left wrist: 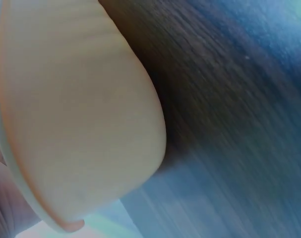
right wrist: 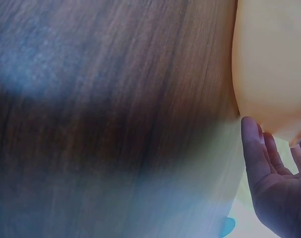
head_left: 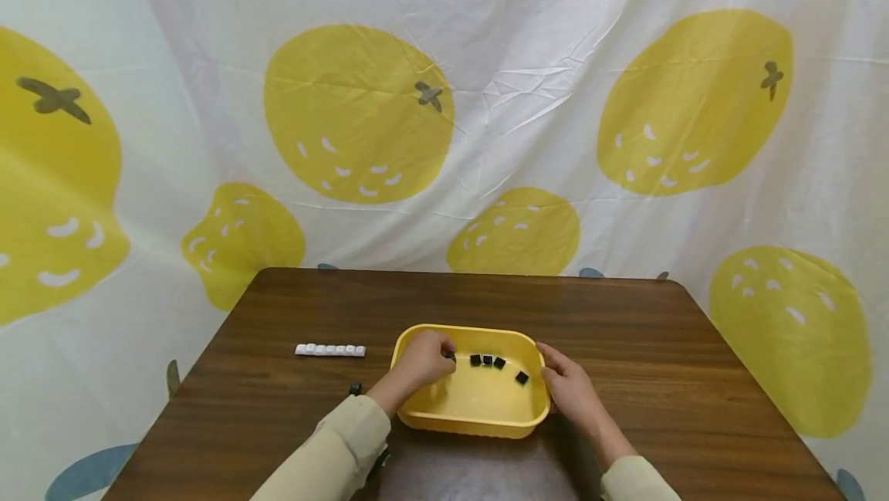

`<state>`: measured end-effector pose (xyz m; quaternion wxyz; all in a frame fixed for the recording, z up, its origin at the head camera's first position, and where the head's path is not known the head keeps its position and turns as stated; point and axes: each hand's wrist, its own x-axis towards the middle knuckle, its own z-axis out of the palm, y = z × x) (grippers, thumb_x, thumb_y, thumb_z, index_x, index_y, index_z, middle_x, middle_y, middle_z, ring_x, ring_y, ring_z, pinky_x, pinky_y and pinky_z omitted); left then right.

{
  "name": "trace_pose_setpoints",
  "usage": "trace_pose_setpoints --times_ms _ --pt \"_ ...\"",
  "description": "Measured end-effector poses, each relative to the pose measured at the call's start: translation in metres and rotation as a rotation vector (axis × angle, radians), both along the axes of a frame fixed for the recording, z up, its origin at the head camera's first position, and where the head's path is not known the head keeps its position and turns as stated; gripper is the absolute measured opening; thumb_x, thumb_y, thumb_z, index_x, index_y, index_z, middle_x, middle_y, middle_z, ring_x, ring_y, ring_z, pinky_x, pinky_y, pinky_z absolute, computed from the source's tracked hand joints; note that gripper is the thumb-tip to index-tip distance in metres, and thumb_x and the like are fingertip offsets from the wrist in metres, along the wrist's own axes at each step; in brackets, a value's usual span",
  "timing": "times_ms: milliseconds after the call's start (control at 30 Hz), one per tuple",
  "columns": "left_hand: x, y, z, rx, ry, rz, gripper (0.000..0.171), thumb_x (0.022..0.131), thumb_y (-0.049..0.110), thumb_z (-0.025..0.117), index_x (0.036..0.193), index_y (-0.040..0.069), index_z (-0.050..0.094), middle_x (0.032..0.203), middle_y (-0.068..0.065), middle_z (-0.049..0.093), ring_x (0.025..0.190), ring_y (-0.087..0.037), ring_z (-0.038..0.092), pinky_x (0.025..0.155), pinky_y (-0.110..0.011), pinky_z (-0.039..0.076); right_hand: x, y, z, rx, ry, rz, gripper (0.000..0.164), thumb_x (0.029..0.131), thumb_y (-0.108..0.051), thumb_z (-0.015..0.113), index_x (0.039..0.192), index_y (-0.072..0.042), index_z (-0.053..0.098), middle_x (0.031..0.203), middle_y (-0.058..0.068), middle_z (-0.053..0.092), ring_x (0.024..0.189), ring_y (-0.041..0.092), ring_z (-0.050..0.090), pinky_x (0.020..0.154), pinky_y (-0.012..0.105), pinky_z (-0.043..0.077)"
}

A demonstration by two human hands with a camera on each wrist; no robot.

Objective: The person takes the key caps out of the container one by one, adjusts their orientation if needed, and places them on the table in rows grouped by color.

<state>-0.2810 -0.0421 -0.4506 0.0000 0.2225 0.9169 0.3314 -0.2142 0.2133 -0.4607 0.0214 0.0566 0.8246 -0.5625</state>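
A yellow plastic basin (head_left: 479, 429) stands on the table, with several black keycaps (head_left: 488, 360) in a loose line on its floor. My left hand (head_left: 420, 360) reaches over the basin's left rim and pinches a black keycap (head_left: 450, 356), partly hidden by the fingertips. At the right side, my right hand (head_left: 572, 389) holds the basin's rim, the thumb at the top edge and the fingers along the outer wall. The right wrist view shows those fingers (right wrist: 254, 144) against the wall. In the left wrist view the basin's outer wall (left wrist: 86, 109) covers most of the left hand.
A straight row of white keycaps (head_left: 329, 350) lies on the dark wooden table (head_left: 625, 331), left of the basin. Behind the table hangs a white cloth (head_left: 514, 61) printed with yellow lemons.
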Motion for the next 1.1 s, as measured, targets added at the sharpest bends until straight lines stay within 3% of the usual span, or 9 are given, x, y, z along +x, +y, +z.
trace_pose_setpoints --times_ms 67,300,533,700,1100 --pt "0.0 -0.003 0.002 0.03 -0.002 -0.002 0.017 0.074 -0.001 0.07 0.091 0.0 0.073 0.082 -0.003 0.067 0.072 -0.012 0.056 0.068 -0.029 0.049 0.001 0.0 0.0 -0.004 0.0 0.002 0.048 0.103 -0.006 0.042 0.15 -0.005 0.04 0.128 0.028 0.052 0.063 0.023 0.057 0.055 0.035 0.053" --pt "-0.002 -0.01 0.004 0.131 -0.002 0.005 0.014 0.075 0.003 0.073 0.088 0.007 0.071 0.079 0.002 0.061 0.069 -0.01 0.052 0.061 -0.025 0.046 0.001 0.0 0.002 -0.01 -0.001 0.001 0.048 0.103 -0.006 0.042 0.151 -0.004 0.04 0.13 0.029 0.051 0.068 0.025 0.061 0.057 0.037 0.054" --pt "-0.001 -0.019 0.007 0.245 -0.015 -0.016 0.017 0.082 0.005 0.075 0.099 0.005 0.073 0.086 -0.001 0.062 0.074 -0.013 0.053 0.065 -0.027 0.047 0.0 0.0 0.001 -0.006 -0.005 0.018 0.048 0.104 -0.008 0.041 0.151 -0.004 0.038 0.133 0.031 0.049 0.069 0.025 0.061 0.058 0.038 0.054" --pt "-0.001 -0.029 0.011 0.3 -0.058 0.014 0.017 0.085 0.006 0.074 0.102 0.006 0.073 0.085 0.0 0.065 0.074 -0.013 0.055 0.064 -0.027 0.047 0.0 0.0 0.001 -0.001 -0.007 0.015 0.048 0.104 -0.009 0.041 0.151 -0.005 0.038 0.133 0.032 0.05 0.069 0.025 0.062 0.058 0.038 0.055" --pt "-0.002 -0.065 0.014 0.327 -0.107 0.117 0.017 0.085 0.008 0.076 0.101 0.008 0.073 0.086 0.0 0.066 0.076 -0.017 0.057 0.064 -0.029 0.049 0.0 0.0 0.001 -0.008 -0.023 0.001 0.048 0.104 -0.009 0.041 0.152 -0.007 0.039 0.134 0.03 0.05 0.072 0.027 0.063 0.059 0.036 0.055"
